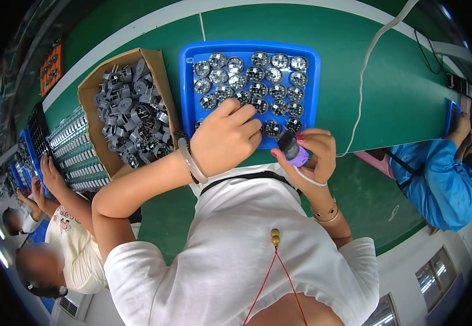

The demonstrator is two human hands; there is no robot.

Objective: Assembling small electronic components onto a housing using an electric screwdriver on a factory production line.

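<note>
A blue plastic tray lies in front of me, with rows of small round silver-and-black parts in it. My left hand is over the tray's near left part, palm down with fingers curled; its fingertips and anything between them are hidden. At the tray's near right corner, my right hand is closed around a short purple-and-black handheld device. The device's black end tilts up toward the tray, and a white cord shows at its lower end.
Left of the tray stands a cardboard box full of grey round parts with metal pins. Beyond it are racks of small parts and a co-worker's hands. A white cable crosses the green table. Another person in blue sits at right.
</note>
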